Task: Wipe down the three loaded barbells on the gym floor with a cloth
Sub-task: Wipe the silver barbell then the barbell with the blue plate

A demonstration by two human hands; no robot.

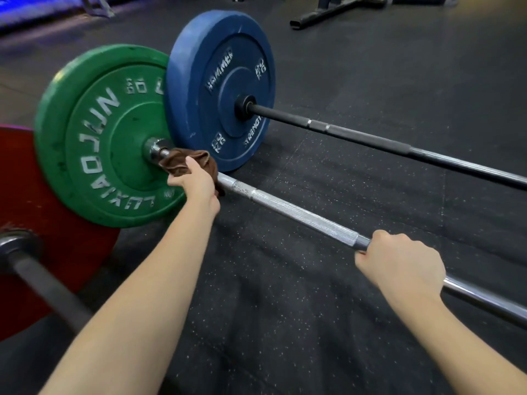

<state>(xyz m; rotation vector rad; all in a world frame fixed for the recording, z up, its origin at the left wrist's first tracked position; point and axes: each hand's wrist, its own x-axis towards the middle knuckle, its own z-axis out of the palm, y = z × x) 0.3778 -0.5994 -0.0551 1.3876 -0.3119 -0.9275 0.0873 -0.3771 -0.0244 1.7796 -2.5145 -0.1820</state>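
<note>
Three barbells lie side by side on the dark rubber floor. The middle one has a silver bar [302,215] and a green plate [94,132]. My left hand [196,182] grips a brown cloth [185,161] wrapped round this bar, right beside the green plate's collar. My right hand [402,266] grips the same bar further along, past its knurled stretch. Behind it lies a black bar [370,138] with a blue plate [219,89]. At the near left a dark bar [48,292] carries a red plate [25,181], partly cut off by the frame.
The speckled rubber floor [285,309] stretches between and in front of the bars. A black equipment base [328,12] stands at the back right. Blue-lit gear runs along the far left edge.
</note>
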